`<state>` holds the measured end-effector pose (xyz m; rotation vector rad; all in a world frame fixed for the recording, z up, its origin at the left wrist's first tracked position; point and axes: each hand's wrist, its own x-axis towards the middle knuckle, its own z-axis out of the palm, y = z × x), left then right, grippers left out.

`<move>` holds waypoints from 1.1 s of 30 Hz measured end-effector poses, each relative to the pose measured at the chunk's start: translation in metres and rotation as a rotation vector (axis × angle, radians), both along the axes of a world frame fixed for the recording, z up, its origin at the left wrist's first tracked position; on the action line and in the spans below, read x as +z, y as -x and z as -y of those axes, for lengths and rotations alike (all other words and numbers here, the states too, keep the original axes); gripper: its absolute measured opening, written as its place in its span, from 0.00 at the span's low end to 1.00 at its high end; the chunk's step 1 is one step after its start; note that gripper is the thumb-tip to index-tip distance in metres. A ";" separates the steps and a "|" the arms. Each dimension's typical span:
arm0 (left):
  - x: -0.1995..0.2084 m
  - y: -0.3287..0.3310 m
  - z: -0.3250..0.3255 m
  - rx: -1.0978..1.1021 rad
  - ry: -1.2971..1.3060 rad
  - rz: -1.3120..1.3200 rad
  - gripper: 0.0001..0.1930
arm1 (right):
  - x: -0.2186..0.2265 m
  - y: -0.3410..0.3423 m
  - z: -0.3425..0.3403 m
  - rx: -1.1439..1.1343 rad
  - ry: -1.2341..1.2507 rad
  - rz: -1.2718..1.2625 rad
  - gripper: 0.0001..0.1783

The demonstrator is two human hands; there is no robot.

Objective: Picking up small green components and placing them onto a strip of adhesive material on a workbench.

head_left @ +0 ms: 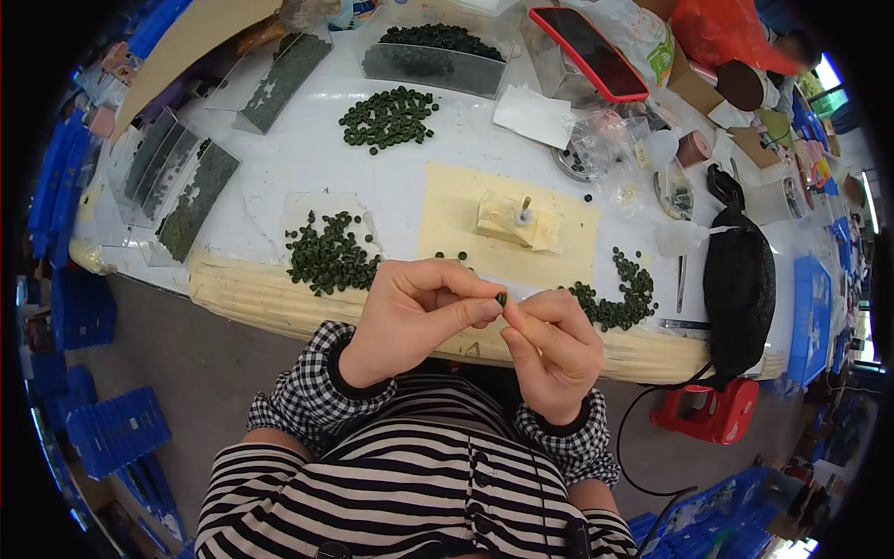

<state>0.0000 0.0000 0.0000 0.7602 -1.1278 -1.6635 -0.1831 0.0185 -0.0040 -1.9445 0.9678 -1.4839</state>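
Between the fingertips of both hands is a small dark green disc (501,299), held just over the table's front edge. My left hand (410,317) pinches it with thumb and forefinger, and the fingertips of my right hand (557,349) meet it from the other side. Left of my hands lies a heap of similar green discs (331,256); a curved heap of discs (619,298) is to the right. Beyond my hands, a small tape-wrapped block (517,224) with a short upright pin rests on a yellow sheet (447,200).
Farther back are another pile of discs (389,121) and a clear bin (433,70) full of them. A phone in a red case (591,54) leans at the back. To the right lie tweezers (682,282) and a black bag (740,289). A red stool (712,412) stands below.
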 end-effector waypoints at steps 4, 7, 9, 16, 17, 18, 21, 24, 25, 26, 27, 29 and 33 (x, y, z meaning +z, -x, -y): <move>-0.001 0.000 -0.001 0.022 0.017 0.019 0.08 | -0.001 -0.001 0.003 0.014 0.011 0.001 0.19; -0.001 0.000 -0.001 0.048 0.036 0.043 0.08 | -0.002 0.000 0.004 0.017 0.004 -0.008 0.19; -0.001 0.000 0.000 0.059 0.029 0.049 0.08 | -0.003 -0.001 0.004 0.007 -0.003 -0.015 0.18; -0.010 0.001 0.004 0.112 -0.090 -0.014 0.08 | 0.002 0.002 0.013 -0.130 -0.040 -0.075 0.16; -0.012 0.001 0.005 0.126 -0.132 -0.041 0.08 | 0.005 0.003 0.017 -0.172 -0.041 -0.087 0.16; -0.013 0.000 0.006 0.108 -0.193 -0.125 0.09 | 0.010 0.003 0.023 -0.240 -0.025 -0.108 0.13; -0.018 -0.006 0.008 0.052 -0.343 -0.348 0.11 | 0.017 0.007 0.048 -0.368 0.054 -0.272 0.11; -0.025 -0.007 0.008 -0.011 -0.409 -0.490 0.12 | 0.023 0.004 0.066 -0.394 0.073 -0.418 0.09; -0.027 -0.007 0.008 -0.032 -0.419 -0.519 0.12 | 0.024 0.002 0.071 -0.400 0.081 -0.465 0.09; -0.028 -0.007 0.009 -0.053 -0.429 -0.549 0.12 | 0.024 0.001 0.074 -0.387 0.081 -0.482 0.08; -0.028 -0.008 0.009 -0.059 -0.437 -0.557 0.12 | 0.023 0.000 0.077 -0.372 0.079 -0.498 0.08; -0.029 -0.008 0.009 -0.072 -0.453 -0.572 0.11 | 0.023 0.000 0.078 -0.352 0.075 -0.518 0.07; -0.029 -0.006 0.006 -0.058 -0.467 -0.581 0.11 | 0.026 0.001 0.074 -0.354 0.113 -0.449 0.07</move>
